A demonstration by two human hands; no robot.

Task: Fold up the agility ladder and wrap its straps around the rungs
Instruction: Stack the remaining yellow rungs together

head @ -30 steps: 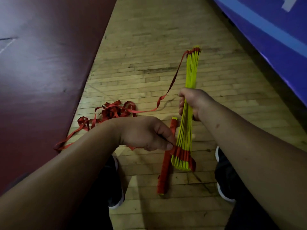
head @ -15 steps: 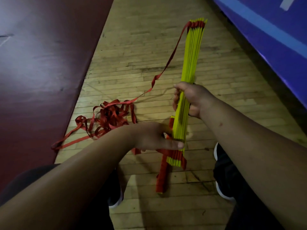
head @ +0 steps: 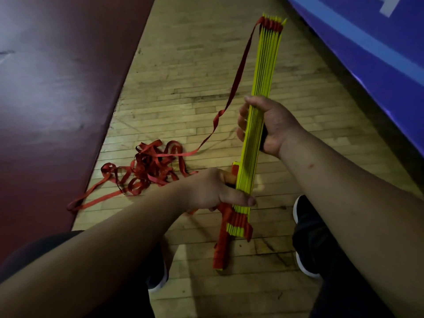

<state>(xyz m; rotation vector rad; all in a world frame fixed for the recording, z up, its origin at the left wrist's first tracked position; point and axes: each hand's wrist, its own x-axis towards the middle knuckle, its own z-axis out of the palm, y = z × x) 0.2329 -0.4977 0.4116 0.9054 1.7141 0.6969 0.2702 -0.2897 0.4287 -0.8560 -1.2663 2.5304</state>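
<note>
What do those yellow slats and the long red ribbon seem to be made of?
The yellow rungs look like rigid plastic with a matte finish: thin, straight, evenly coloured strips. The red strap is probably woven nylon webbing: flat and limp, lying in loose twisted loops.

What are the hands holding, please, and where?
Both hold the bundle of yellow rungs: the right hand grips its middle, the left hand its lower part.

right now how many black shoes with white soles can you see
2. The right black shoe sits on the wooden floor beside the lower end of the yellow rung bundle; the left black shoe is mostly hidden under the left forearm.
</note>
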